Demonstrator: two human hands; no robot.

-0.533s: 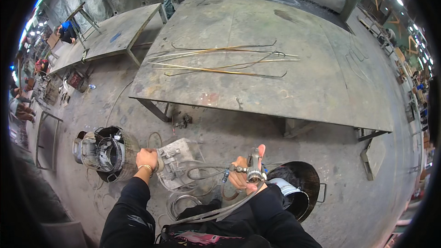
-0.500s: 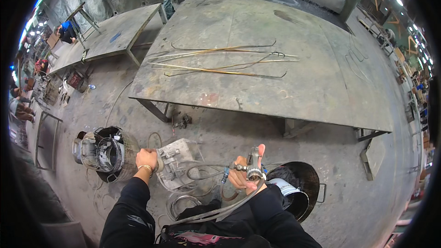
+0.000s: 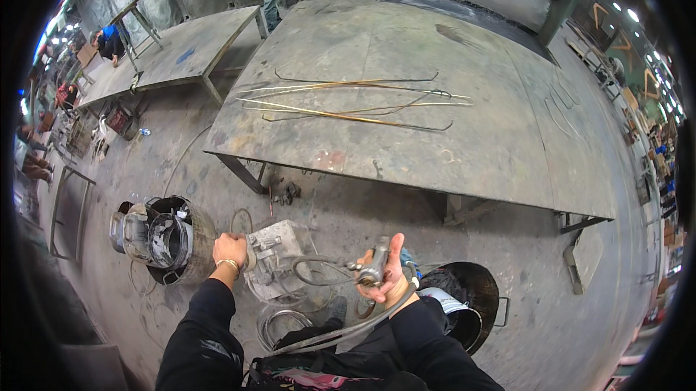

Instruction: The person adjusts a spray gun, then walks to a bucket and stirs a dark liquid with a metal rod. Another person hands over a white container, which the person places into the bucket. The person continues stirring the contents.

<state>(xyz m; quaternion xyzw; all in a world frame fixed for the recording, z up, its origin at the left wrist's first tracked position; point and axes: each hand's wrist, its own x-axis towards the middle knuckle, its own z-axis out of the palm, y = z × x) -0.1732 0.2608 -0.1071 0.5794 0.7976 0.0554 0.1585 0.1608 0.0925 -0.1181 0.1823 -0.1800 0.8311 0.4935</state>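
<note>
The right hand [image 3: 395, 277] is cradling a metal spray gun [image 3: 374, 268], that grip clamping it with the fingers curling around the body and the thumb standing well apart. And here on the other side, the left hand [image 3: 230, 249] is closing its grip on a pale part [image 3: 251, 256] at the left end of a grey machine [image 3: 279, 235]! The gun is hanging over the floor [image 3: 341, 211], short of the near edge of the big metal desk [image 3: 406, 153]. A strip of bare floor is running between them, and the desk's front is showing plenty of open top below a bundle of thin bent rods [image 3: 348, 113]. Down low, it is getting crowded: hoses [image 3: 346, 334] are crossing by the right wrist, a dark drum [image 3: 495, 293] with a white bucket [image 3: 444, 298] is sitting beside the right forearm, and another drum [image 3: 199, 235] is standing just left of the left hand.
</note>
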